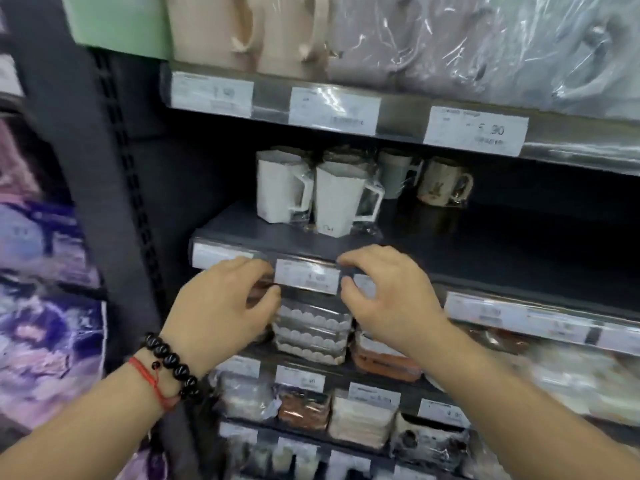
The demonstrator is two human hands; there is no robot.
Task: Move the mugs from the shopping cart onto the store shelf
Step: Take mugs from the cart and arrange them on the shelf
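Note:
Two white angular mugs in clear wrap stand on the dark store shelf (pixel 450 251): one at the left (pixel 277 188), one beside it nearer the front (pixel 337 202). Behind them are a grey mug (pixel 394 174) and a beige patterned mug (pixel 440 183). My left hand (pixel 221 303) and my right hand (pixel 384 296) hover just below the shelf's front edge, fingers loosely curled, holding nothing. The shopping cart is out of view.
Above, a shelf holds large beige jugs (pixel 214 26) and plastic-wrapped items (pixel 502 46), with price tags (pixel 476 129) along its edge. Below are shelves of packed goods (pixel 311 330). A dark upright post (pixel 83 168) stands left, purple patterned goods (pixel 45 306) beyond it.

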